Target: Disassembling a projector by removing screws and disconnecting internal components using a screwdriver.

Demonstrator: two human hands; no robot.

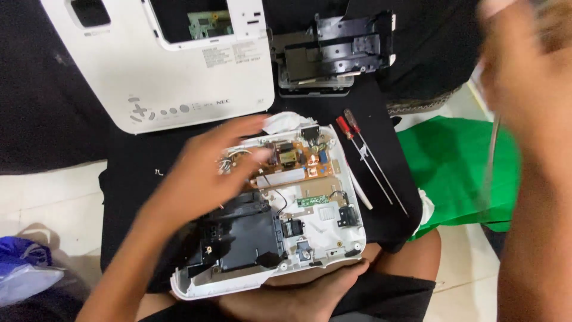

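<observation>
An opened white projector base (325,229) rests on my lap, showing an orange circuit board (301,161), a small green board (313,201) and a black housing (244,235). My left hand (208,164) lies flat over its upper left part, fingers spread, touching the white wire bundle (229,161) and holding nothing. My right hand (524,65) is raised at the upper right, heavily blurred. A thin rod-like tool (490,170) hangs blurred below it, seemingly held in its fingers.
The white projector top cover (149,77) lies at the back left, a black frame part (339,50) beside it. Two red-handled screwdrivers (357,140) lie on the black cloth (128,179) right of the base. Green fabric (459,173) at right, blue bag (24,262) at left.
</observation>
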